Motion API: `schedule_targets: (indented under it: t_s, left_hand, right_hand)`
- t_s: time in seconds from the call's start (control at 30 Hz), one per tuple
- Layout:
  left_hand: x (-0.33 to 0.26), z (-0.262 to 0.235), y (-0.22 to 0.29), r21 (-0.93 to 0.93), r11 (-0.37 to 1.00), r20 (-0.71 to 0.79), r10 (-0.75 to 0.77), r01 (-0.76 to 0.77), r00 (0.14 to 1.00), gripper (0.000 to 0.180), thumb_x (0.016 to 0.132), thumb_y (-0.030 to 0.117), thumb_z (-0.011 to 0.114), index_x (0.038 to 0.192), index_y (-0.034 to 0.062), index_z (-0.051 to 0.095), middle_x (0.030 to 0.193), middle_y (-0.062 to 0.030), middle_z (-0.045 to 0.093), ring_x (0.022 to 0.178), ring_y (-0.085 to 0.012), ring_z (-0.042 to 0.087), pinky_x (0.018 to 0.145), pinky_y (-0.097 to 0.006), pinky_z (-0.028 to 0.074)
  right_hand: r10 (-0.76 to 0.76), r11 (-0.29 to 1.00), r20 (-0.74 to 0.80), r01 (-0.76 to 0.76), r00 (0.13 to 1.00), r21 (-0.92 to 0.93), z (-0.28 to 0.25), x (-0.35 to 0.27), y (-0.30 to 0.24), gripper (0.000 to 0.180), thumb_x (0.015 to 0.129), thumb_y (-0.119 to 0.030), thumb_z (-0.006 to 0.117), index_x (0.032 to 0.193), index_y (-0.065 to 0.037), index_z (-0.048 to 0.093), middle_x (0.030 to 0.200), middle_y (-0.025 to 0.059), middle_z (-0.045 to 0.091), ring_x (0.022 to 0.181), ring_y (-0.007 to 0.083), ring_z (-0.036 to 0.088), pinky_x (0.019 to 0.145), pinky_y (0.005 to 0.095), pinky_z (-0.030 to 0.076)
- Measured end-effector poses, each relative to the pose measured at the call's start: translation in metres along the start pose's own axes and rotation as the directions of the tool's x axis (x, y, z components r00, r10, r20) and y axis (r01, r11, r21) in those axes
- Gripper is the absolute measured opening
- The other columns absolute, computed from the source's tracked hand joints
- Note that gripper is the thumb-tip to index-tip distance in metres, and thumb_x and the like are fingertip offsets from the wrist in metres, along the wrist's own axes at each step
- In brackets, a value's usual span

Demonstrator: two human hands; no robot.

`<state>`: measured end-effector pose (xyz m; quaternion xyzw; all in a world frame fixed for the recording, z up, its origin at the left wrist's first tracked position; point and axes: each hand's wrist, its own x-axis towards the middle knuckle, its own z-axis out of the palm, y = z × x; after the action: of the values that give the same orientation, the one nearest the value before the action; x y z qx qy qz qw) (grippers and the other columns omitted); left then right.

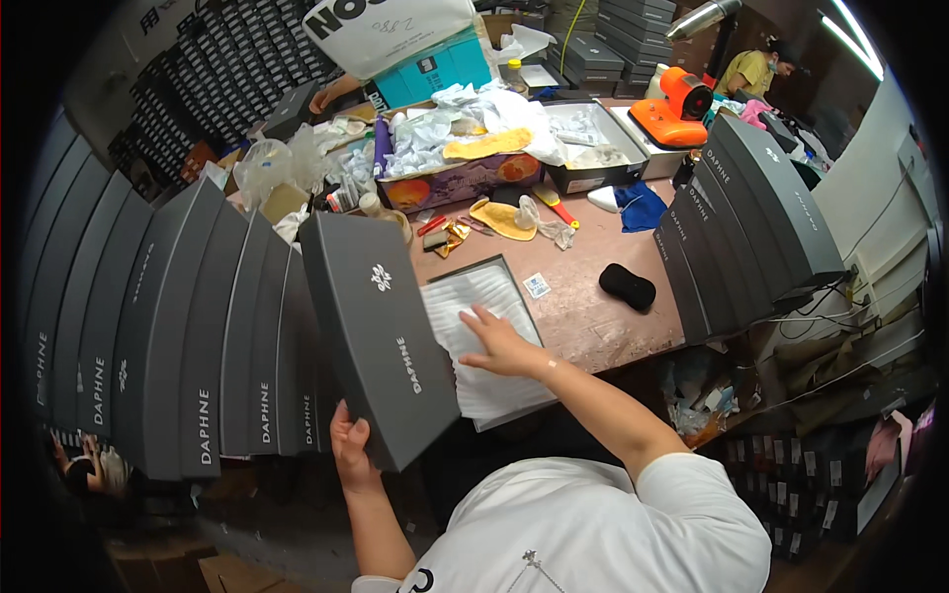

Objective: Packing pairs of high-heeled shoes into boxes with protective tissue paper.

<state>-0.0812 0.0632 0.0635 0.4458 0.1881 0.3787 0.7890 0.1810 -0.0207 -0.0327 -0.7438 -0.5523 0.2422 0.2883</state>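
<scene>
My left hand [354,445] grips the near end of a dark grey shoebox lid [371,326], tilted up on its side. To the right of it, my right hand [497,341] lies with spread fingers on the white wrapping [460,301] inside an open grey shoebox [522,287]. That box sits at the table's near edge, partly hidden by the lid and my hand. What the wrapping covers cannot be seen. A small white printed label [536,286] lies on the table beside the box.
Tall shoebox stacks stand at left [208,326] and right [746,227]. On the pink table [583,262] are a black oval object [628,287], a blue cloth [647,208] and a purple carton [465,183] heaped with paper. Behind are an orange device [672,114] and a person in yellow [748,71].
</scene>
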Motion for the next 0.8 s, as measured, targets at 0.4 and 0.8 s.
schedule_targets:
  t_s: [0.4, 0.8]
  left_hand:
    - [0.052, 0.008, -0.148, 0.713, 0.7, 0.017, 0.019, -0.026, 1.0, 0.059, 0.091, 0.022, 0.063, 0.136, -0.0074, 0.039, 0.138, -0.0192, 0.04, 0.128, -0.0297, 0.041, 0.105, -0.04, 0.036]
    - [0.067, -0.051, -0.188, 0.572, 0.747, -0.143, -0.315, 0.338, 0.938, 0.054, 0.096, 0.044, 0.05, 0.113, -0.0059, 0.061, 0.103, -0.0122, 0.065, 0.094, -0.0184, 0.059, 0.085, -0.03, 0.045]
  right_hand:
    - [0.395, 0.906, -0.207, -0.344, 0.895, 0.246, -0.033, -0.042, 0.047, 0.068, 0.088, -0.055, 0.053, 0.114, 0.008, 0.059, 0.102, 0.0311, 0.064, 0.099, 0.0408, 0.063, 0.088, 0.0437, 0.048]
    - [0.499, 0.8, -0.023, -0.45, 0.866, 0.398, -0.015, -0.02, 0.057, 0.065, 0.088, -0.054, 0.056, 0.116, 0.005, 0.061, 0.101, 0.0254, 0.067, 0.095, 0.0337, 0.065, 0.084, 0.04, 0.049]
